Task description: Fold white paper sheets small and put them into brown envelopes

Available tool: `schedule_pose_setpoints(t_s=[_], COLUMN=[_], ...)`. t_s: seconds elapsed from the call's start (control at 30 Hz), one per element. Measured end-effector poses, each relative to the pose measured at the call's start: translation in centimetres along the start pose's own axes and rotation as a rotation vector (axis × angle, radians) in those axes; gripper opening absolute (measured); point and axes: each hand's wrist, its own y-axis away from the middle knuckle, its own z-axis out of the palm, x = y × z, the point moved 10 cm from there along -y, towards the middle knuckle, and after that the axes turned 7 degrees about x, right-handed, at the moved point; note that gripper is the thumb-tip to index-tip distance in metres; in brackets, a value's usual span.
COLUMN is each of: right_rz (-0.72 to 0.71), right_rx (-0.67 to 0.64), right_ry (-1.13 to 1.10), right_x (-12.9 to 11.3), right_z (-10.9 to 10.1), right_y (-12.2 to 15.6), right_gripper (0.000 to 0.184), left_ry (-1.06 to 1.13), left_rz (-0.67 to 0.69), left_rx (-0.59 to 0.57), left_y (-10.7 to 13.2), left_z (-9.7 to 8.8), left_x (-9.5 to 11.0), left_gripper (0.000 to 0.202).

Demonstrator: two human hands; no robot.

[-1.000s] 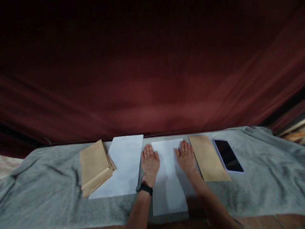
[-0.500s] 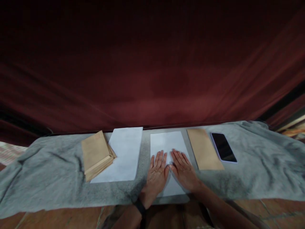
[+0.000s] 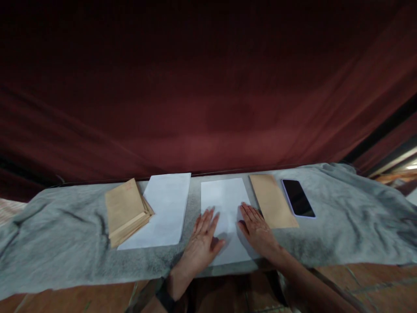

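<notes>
A white sheet of paper lies flat in front of me on the grey cloth. My left hand rests at its left edge, fingers extended and thumb apart, holding nothing. At the opposite edge, my right hand lies with its fingers stretched forward over the paper. Bare paper shows between the two hands. Just right of the right hand is a single brown envelope.
A stack of white paper lies to the left, with a pile of brown envelopes overlapping its left side. On the right sits a phone in a light purple case. The grey cloth is wrinkled; a dark red curtain hangs behind.
My hands have moved apart from the middle of the sheet, the left one leftward and the right one slightly rightward. The view has shifted a little.
</notes>
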Motion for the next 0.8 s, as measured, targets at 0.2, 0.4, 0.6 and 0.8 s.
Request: schedule_pose_setpoints(t_s=[0.2,0.4,0.6,0.8], right_rz=[0.056,0.059,0.024,0.075], right_rx=[-0.056,-0.097,-0.144,-0.285], right_ry=[-0.111,-0.139,-0.131,-0.363], right_x=[0.5,0.8,1.5,3.3], right_z=[-0.1,-0.5,-0.9,-0.9], right_y=[-1.1,-1.8,-2.2,-2.5], right_gripper=[0.047,0.043,0.042,0.053], left_ry=[0.094,0.073,0.058,0.18], left_rz=[0.192,0.191,0.227,0.126], left_rx=[-0.286,-0.332,-0.289,-0.222], left_y=[1.2,1.8,3.0,1.6], left_z=[0.8,0.7,0.5,-1.5], left_x=[4.5,4.6,5.5,3.4], left_gripper=[0.071,0.07,0.063,0.062])
